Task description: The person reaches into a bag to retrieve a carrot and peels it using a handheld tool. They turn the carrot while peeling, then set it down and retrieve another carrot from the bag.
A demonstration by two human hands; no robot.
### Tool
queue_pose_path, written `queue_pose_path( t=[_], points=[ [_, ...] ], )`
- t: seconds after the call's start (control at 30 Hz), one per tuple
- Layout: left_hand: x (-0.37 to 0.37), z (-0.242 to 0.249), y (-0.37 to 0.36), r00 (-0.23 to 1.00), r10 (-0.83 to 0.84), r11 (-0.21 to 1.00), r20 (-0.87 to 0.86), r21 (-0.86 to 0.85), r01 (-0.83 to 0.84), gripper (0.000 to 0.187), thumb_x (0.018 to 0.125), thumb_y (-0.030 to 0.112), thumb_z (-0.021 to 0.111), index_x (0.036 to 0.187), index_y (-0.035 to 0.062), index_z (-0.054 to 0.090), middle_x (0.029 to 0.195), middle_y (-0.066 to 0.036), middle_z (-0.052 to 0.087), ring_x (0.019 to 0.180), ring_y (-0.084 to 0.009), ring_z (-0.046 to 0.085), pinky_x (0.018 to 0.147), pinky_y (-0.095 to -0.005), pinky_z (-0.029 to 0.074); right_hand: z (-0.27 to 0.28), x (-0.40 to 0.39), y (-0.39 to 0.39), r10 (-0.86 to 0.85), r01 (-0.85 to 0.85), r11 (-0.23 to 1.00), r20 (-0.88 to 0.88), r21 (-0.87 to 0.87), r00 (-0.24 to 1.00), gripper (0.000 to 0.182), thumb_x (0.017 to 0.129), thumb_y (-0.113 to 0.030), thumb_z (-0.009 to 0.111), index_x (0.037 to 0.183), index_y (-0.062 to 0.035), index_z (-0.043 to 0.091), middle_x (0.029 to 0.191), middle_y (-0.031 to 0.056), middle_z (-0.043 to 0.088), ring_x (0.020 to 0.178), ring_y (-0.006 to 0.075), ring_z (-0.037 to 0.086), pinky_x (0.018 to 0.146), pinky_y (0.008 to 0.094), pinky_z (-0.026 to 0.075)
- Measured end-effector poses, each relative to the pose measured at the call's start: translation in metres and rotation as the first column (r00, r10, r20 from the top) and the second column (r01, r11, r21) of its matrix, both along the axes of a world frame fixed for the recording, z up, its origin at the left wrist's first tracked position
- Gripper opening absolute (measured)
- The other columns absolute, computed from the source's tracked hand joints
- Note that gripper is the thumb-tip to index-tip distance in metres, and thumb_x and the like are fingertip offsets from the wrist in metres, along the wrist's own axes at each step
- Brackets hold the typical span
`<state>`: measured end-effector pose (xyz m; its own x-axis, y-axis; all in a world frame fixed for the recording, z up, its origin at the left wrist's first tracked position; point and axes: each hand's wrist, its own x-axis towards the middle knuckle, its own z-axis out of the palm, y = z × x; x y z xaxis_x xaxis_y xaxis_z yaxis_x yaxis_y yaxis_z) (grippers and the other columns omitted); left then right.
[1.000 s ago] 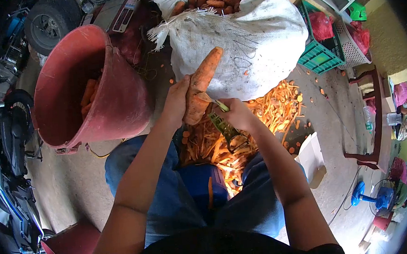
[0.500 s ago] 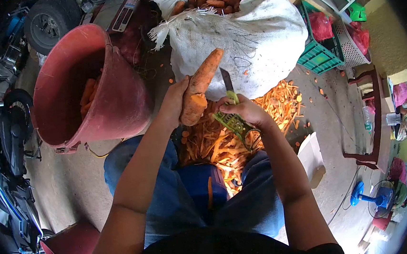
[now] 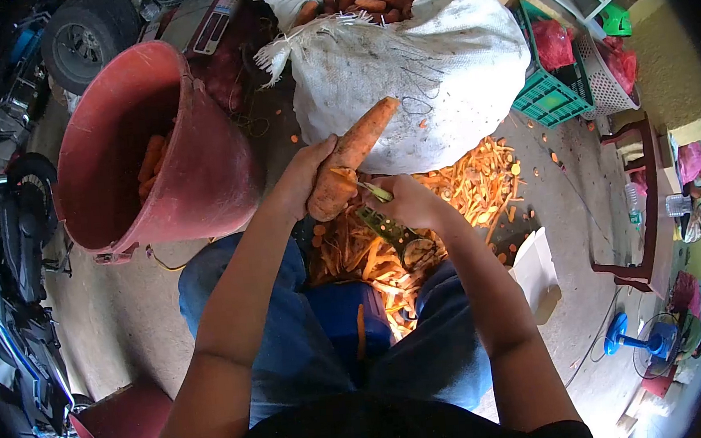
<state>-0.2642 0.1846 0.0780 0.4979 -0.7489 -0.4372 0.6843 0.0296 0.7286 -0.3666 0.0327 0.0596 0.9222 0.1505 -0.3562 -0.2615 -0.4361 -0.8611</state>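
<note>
A large carrot [image 3: 366, 133] with a brighter cut patch near its thick end is gripped in my left hand [image 3: 302, 177], tip pointing up and right. My right hand [image 3: 407, 202] is closed around a green-handled knife [image 3: 377, 190] and a green peeler [image 3: 388, 231] that hangs below the fingers. The knife's end is close against the cut patch; most of its blade is not visible. Orange peelings [image 3: 471, 183] are heaped on the floor beneath and beyond my hands.
A big red tub [image 3: 222, 159] holding carrots stands at the left. Ahead lies a white sack [image 3: 405, 75] with carrots at its mouth. A green crate [image 3: 551, 100], a dark red frame [image 3: 652, 203] and a blue fan [image 3: 617, 334] are on the right.
My right hand has moved left toward the carrot and turned, so the knife blade no longer points upward. The carrot has tilted further right and its tip is slightly lower.
</note>
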Motion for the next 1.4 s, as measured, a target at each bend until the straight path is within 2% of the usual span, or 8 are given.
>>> queue_pose_path(
  t=[0.13, 0.33, 0.53, 0.6, 0.77, 0.9, 1.13, 1.4],
  points=[
    [0.002, -0.008, -0.001, 0.999, -0.006, 1.000, 0.047, -0.006, 0.006, 0.035, 0.083, 0.035, 0.041, 0.086, 0.0021, 0.051, 0.076, -0.007, 0.056, 0.063, -0.0130, 0.055, 0.057, -0.0245, 0.046, 0.009, -0.002, 0.007, -0.091, 0.118, 0.954, 0.108, -0.277, 0.990, 0.024, 0.073, -0.015, 0.051, 0.094, -0.0028, 0.055, 0.070, 0.0183, 0.056, 0.062, 0.0244, 0.054, 0.063, 0.0326, 0.041],
    [-0.003, -0.006, -0.004, 0.979, 0.021, 0.996, 0.202, 0.080, -0.038, 0.035, 0.085, 0.034, 0.038, 0.087, 0.0014, 0.051, 0.076, -0.007, 0.056, 0.062, -0.0131, 0.056, 0.056, -0.0248, 0.046, -0.005, -0.002, 0.010, -0.132, 0.195, 0.914, 0.192, -0.357, 0.972, 0.029, 0.067, -0.011, 0.051, 0.094, -0.0030, 0.054, 0.072, 0.0221, 0.054, 0.069, 0.0348, 0.054, 0.062, 0.0358, 0.041],
    [-0.003, -0.015, -0.001, 0.995, -0.074, 0.996, 0.059, -0.054, 0.078, 0.037, 0.085, 0.035, 0.038, 0.091, 0.0000, 0.051, 0.076, -0.007, 0.055, 0.064, -0.0120, 0.054, 0.058, -0.0237, 0.045, 0.003, -0.002, 0.013, -0.203, 0.265, 0.902, 0.208, -0.341, 0.957, 0.025, 0.068, -0.014, 0.050, 0.089, -0.0029, 0.054, 0.071, 0.0224, 0.054, 0.071, 0.0364, 0.053, 0.063, 0.0375, 0.041],
    [-0.009, -0.011, -0.006, 0.999, 0.045, 0.999, -0.006, -0.028, -0.045, 0.040, 0.083, 0.040, 0.038, 0.091, 0.0010, 0.045, 0.071, -0.010, 0.054, 0.053, -0.0185, 0.056, 0.045, -0.0279, 0.048, 0.005, 0.000, 0.015, -0.233, 0.301, 0.862, 0.208, -0.408, 0.950, 0.024, 0.068, -0.015, 0.050, 0.089, -0.0034, 0.055, 0.071, 0.0228, 0.054, 0.071, 0.0371, 0.052, 0.062, 0.0379, 0.041],
    [-0.005, -0.013, -0.009, 0.972, 0.125, 0.989, 0.199, 0.053, -0.138, 0.040, 0.083, 0.039, 0.037, 0.089, 0.0008, 0.046, 0.069, -0.011, 0.054, 0.051, -0.0186, 0.055, 0.045, -0.0289, 0.047, 0.003, 0.003, 0.012, -0.222, 0.312, 0.790, 0.227, -0.528, 0.948, 0.025, 0.071, -0.018, 0.052, 0.091, -0.0038, 0.054, 0.066, 0.0198, 0.055, 0.066, 0.0321, 0.056, 0.062, 0.0358, 0.042],
    [0.000, -0.004, 0.000, 0.993, -0.108, 0.994, -0.047, -0.032, 0.106, 0.041, 0.085, 0.038, 0.034, 0.087, 0.0000, 0.048, 0.066, -0.011, 0.055, 0.050, -0.0193, 0.055, 0.045, -0.0291, 0.048, -0.006, 0.002, 0.004, -0.066, 0.065, 0.997, 0.037, 0.031, 0.997, 0.024, 0.075, -0.019, 0.054, 0.091, -0.0019, 0.053, 0.074, 0.0081, 0.057, 0.074, 0.0168, 0.054, 0.070, 0.0281, 0.040],
    [0.003, -0.004, 0.004, 0.973, -0.172, 0.982, -0.156, -0.108, 0.156, 0.044, 0.080, 0.043, 0.040, 0.086, 0.0008, 0.047, 0.065, -0.014, 0.055, 0.052, -0.0217, 0.057, 0.041, -0.0307, 0.048, -0.012, -0.004, 0.010, -0.041, 0.149, 0.797, -0.194, 0.585, 0.980, 0.018, 0.076, -0.015, 0.054, 0.088, -0.0020, 0.055, 0.083, 0.0034, 0.055, 0.081, 0.0128, 0.049, 0.075, 0.0253, 0.037],
    [0.005, 0.006, 0.009, 0.988, -0.122, 0.993, -0.100, -0.020, 0.120, 0.037, 0.084, 0.037, 0.036, 0.087, 0.0016, 0.047, 0.070, -0.009, 0.056, 0.054, -0.0188, 0.057, 0.046, -0.0279, 0.049, -0.002, -0.002, 0.003, 0.110, -0.051, 0.860, -0.087, 0.507, 0.990, 0.021, 0.076, -0.020, 0.055, 0.086, -0.0021, 0.057, 0.084, 0.0042, 0.057, 0.079, 0.0131, 0.051, 0.076, 0.0261, 0.037]
  ],
)
